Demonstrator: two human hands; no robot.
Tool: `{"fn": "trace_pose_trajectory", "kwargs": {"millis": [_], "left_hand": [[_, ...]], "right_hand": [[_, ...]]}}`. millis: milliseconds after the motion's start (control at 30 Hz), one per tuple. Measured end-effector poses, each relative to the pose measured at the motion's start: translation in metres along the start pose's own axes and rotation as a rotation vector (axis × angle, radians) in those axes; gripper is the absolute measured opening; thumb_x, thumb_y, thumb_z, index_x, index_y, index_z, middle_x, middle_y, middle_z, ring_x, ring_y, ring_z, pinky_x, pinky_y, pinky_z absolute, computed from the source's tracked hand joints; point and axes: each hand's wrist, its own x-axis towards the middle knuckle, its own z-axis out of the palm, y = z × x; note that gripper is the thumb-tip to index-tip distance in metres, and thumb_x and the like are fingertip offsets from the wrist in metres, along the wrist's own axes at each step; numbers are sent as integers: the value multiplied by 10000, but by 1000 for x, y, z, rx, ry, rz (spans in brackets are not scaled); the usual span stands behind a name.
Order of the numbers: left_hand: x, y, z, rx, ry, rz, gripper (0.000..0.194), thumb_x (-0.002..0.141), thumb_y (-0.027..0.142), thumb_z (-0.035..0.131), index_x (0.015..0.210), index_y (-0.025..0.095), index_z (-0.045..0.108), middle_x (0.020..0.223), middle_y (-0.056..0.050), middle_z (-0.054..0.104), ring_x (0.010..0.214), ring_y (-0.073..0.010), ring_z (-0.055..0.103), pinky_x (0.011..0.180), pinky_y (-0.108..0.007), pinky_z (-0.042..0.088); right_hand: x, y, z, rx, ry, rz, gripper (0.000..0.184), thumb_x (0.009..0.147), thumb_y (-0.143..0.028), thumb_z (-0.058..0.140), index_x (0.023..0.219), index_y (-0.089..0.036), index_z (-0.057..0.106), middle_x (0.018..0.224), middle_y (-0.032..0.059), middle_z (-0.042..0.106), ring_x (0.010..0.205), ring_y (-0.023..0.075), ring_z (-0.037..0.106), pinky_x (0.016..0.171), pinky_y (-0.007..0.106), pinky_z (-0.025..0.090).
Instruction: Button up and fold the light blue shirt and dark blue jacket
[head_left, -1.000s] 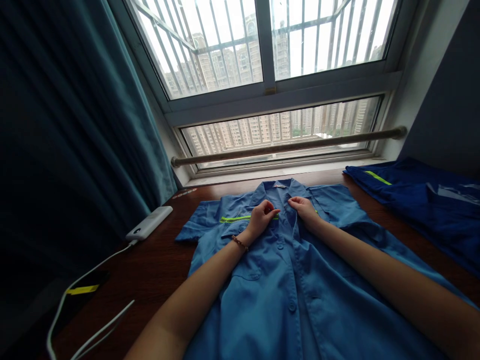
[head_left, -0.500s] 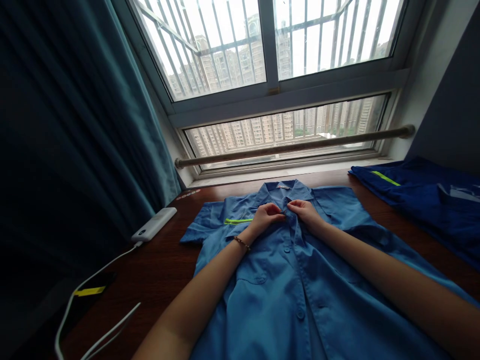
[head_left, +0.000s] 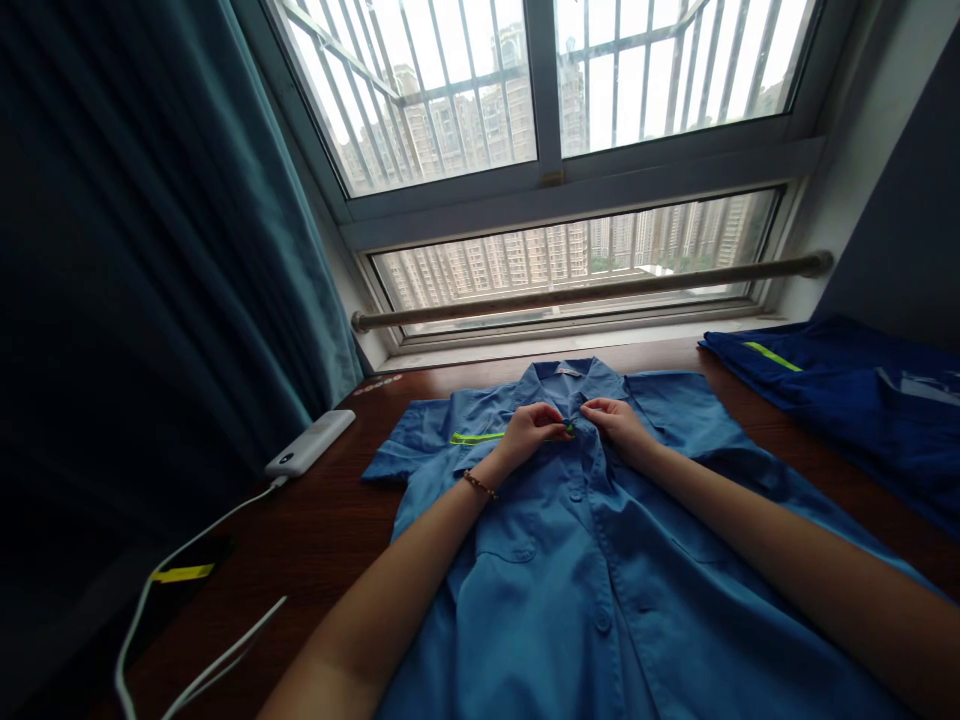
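A light blue short-sleeved work shirt [head_left: 525,590] lies spread face up, its collar toward the window. Near the collar, my left hand [head_left: 531,432] pinches the front edge on the button side; the bit of cloth between its fingers is mostly hidden. Close beside it, my right hand [head_left: 613,422] pinches the opposite front edge with thumb and forefinger. Lower down the placket, a button [head_left: 602,621] shows, and the two front edges lie side by side there. A neon-yellow strip [head_left: 477,438] crosses the chest to the left of my left hand.
The shirt rests on a dark brown wooden surface [head_left: 322,540]. A white power bank [head_left: 311,444] with a white cable stands left, by a blue curtain [head_left: 300,300]. Darker blue folded clothing [head_left: 847,400] lies right. A rail [head_left: 592,294] runs before the window.
My hands have shifted very slightly at the placket, still pinching the cloth. A small bit of neon yellow-green now shows by my left fingertips. The view has moved a little.
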Motion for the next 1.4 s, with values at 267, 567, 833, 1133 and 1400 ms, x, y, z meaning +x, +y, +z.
{"fn": "trace_pose_trajectory", "kwargs": {"millis": [267, 567, 833, 1133, 1400], "left_hand": [[-3, -15, 4, 46, 74, 89, 193, 662, 260, 653, 765, 122, 568, 671, -24, 634, 631, -157, 630, 632, -288, 512], [-4, -11, 7, 25, 126, 75, 183, 657, 252, 657, 761, 129, 570, 677, -35, 645, 655, -168, 636, 657, -311, 514], [-4, -11, 7, 9, 127, 73, 167, 653, 223, 654, 765, 124, 579, 700, -36, 649, 666, -168, 638, 691, -330, 518], [-4, -9, 12, 58, 147, 72, 195, 698, 299, 615, 769, 121, 579, 738, -43, 632, 697, -153, 615, 711, -305, 497], [5, -16, 19, -49, 386, 46, 281, 660, 183, 627, 837, 165, 409, 663, 25, 555, 585, -92, 559, 553, -203, 444]], "right_hand": [[-3, -2, 2, -27, 7, -41, 275, 589, -375, 688, 714, -151, 591, 553, -26, 558, 443, 75, 462, 433, 202, 361], [-4, 1, 1, -112, -5, -120, 253, 615, -366, 658, 775, -170, 648, 718, 18, 648, 635, 148, 579, 605, 257, 463], [-8, -2, 1, -210, -74, -170, 236, 656, -303, 622, 853, -185, 678, 800, 31, 665, 727, 178, 602, 708, 305, 466], [-6, 2, 4, -571, -25, -460, 187, 698, -320, 599, 818, -210, 691, 805, 41, 621, 699, 163, 572, 651, 273, 451], [-20, -1, 23, -810, 129, -572, 183, 704, -247, 573, 880, -206, 603, 788, 22, 567, 623, 127, 504, 603, 260, 424]]}}
